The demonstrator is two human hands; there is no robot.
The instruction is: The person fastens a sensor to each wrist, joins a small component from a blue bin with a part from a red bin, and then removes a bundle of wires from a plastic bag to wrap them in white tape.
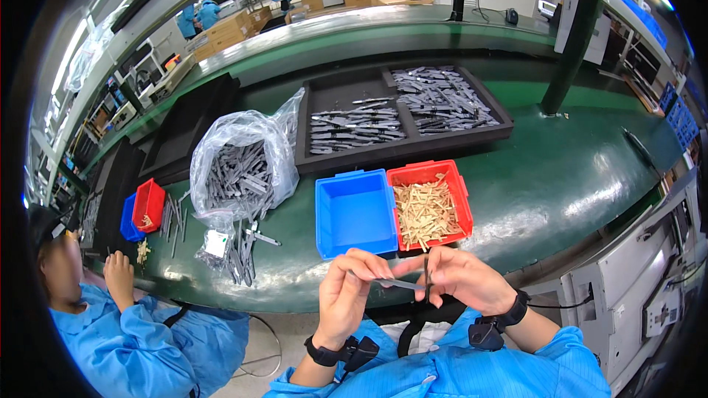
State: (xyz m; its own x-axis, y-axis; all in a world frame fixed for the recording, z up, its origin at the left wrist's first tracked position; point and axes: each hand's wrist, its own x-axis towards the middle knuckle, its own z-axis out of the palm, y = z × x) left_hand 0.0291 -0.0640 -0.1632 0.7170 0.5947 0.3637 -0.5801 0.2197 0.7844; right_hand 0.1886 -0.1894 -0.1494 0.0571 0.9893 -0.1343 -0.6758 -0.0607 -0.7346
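My left hand [345, 291] pinches the end of a slim grey plastic strip [400, 284] between thumb and fingers. The strip's other end reaches to my right hand [468, 278], whose fingers close on a thin dark piece [426, 278] standing upright across it. Whether the two pieces touch or are joined is too small to tell. Just beyond my hands are a blue bin [355, 210] with nothing seen in it and a red bin [466, 210] full of small tan pieces [424, 210].
Behind the bins, a black divided tray [346, 88] holds many grey strips. To its left, a clear plastic bag [214, 136] bulges with similar strips; some lie loose [243, 250]. A co-worker [140, 332] sits at left beside a small red bin [149, 206]. A dark post [571, 66] rises at right.
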